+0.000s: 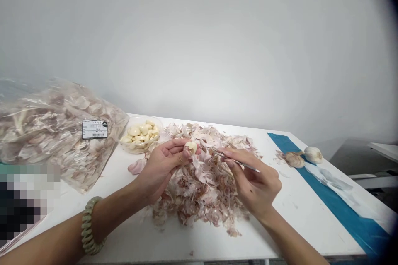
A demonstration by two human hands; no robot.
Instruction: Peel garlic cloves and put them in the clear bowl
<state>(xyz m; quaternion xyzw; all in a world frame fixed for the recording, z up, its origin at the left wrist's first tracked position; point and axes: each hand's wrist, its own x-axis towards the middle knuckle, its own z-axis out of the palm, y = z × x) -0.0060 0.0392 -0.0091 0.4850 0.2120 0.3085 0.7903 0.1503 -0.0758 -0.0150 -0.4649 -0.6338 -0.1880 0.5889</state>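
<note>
Between the thumb and fingers of my left hand (166, 163) is a garlic clove (192, 147), its pale flesh partly bare and some skin on its side. My right hand (256, 180) grips a thin metal tool (241, 163), perhaps a small knife or tweezers; its tip points left toward the clove. A gap separates the tip from the clove. Beneath both hands spreads a large heap of garlic skins (207, 198). Just behind my left hand stands a clear round bowl (160, 126) of peeled garlic cloves (141, 132).
A clear plastic bag (90, 161) stuffed with garlic skins leans at the left. On the white table's right side, two garlic bulbs (313, 155) lie by a blue strip (329, 203) with a crumpled clear wrapper (338, 186). A pale wall (199, 49) rises behind.
</note>
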